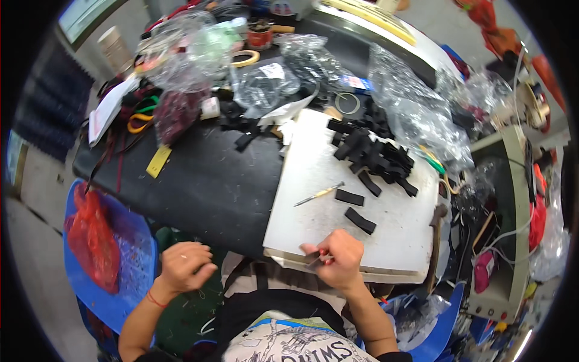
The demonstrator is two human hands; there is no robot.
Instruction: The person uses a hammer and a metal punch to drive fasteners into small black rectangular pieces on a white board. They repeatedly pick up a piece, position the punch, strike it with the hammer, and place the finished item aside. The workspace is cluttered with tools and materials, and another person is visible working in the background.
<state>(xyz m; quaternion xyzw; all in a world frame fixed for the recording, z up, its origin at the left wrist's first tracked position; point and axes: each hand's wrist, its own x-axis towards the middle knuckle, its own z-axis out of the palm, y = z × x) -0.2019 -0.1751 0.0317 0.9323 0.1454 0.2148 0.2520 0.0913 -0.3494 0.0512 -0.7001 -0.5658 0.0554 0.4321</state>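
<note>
My right hand (pixel 341 256) is closed at the front edge of a white board (pixel 386 241). It grips a small red-handled tool (pixel 315 259) with a dark, flat end; its exact kind is partly hidden by the fingers. Away to the left, my left hand (pixel 184 265) hangs off the table's front edge, fingers loosely bent, thumb apart, nothing visible in it. Two short black fabric strips (pixel 360 221) lie separately on the board, just beyond my right hand. A thin pointed tool with a yellowish handle (pixel 319 193) rests left of them. Farther back is a pile of black strips (pixel 377 154).
Clear plastic bags (pixel 416 108) crowd the back and right. Green-handled scissors (pixel 433 161) lie at the board's right edge. A blue chair (pixel 136 241) holding a red plastic bag (pixel 93 241) stands left; a blue bin (pixel 443 326) is lower right. A tape roll (pixel 245 58) sits far back.
</note>
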